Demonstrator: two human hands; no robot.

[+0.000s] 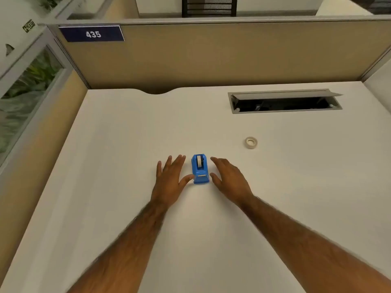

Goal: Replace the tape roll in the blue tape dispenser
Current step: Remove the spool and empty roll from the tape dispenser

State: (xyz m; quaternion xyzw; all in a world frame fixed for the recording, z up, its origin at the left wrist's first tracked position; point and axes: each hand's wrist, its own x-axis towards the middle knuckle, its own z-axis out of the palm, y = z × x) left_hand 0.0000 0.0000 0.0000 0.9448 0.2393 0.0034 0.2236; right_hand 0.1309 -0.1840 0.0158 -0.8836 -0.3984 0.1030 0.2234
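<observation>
Two bare hands flank the blue tape dispenser (pixel 200 169), which sits on the white surface (pixel 127 144) with its cutter end toward the person and a pale roll (pixel 199 161) seated in its cradle. To the dispenser's left lies the left hand (pixel 171 176), palm down, fingers spread and extended away from the person; its thumb tip reaches the dispenser's near left corner and seems to touch it, though the contact is too fine to be sure. To the dispenser's right is the right hand (pixel 229 176), also open, fingers loosely curved and slightly apart, its fingertips just beside the dispenser's right wall without a clear touch. Neither hand grips anything. Both forearms run back from the dispenser toward the lower edge of the view, bare to where the view cuts them off.

Beyond the dispenser and to its right, well apart from it, a spare tape roll (pixel 251 142) lies flat on the surface, off-white with its core hole facing up. Farther behind the dispenser on the same side, a rectangular cable hatch (pixel 284 100) is set into the surface with its grey lid propped open over a dark cavity. Behind the dispenser a tan partition (pixel 211 58) closes off the far edge, and high to the dispenser's left it carries a dark blue plate (pixel 92 34) reading 435. Far to the dispenser's left, a glazed panel (pixel 27 85) shows green foliage.
</observation>
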